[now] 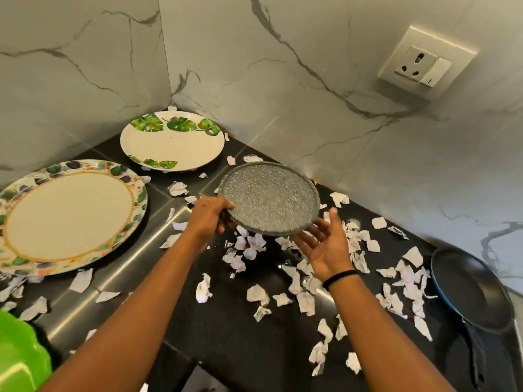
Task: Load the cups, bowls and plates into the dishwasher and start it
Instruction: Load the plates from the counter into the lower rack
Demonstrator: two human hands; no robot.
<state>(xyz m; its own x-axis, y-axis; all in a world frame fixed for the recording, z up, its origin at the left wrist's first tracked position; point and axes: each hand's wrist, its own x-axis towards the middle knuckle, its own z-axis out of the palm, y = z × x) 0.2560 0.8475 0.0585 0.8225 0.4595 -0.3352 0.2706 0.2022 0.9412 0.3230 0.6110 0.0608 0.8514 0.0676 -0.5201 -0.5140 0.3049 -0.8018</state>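
Glass plate point(268, 198) sits mid-frame, tilted, left hand point(208, 212) pinching its left rim, right hand point(325, 244) spread loose just under its lower-right edge.

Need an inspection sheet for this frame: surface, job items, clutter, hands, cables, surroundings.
Surface: black counter, corner of marble walls.
Job's things: glass plate lifted and tilted; leaf plate in the corner; large floral plate at left, both flat on the counter.
Clutter: torn paper scraps all over; dark pan at right; green object bottom left.
Hands: left hand grips the glass plate's rim; right hand open, palm up at its lower edge.
Cables: nothing seen.
Surroundings: wall socket, nothing plugged in.
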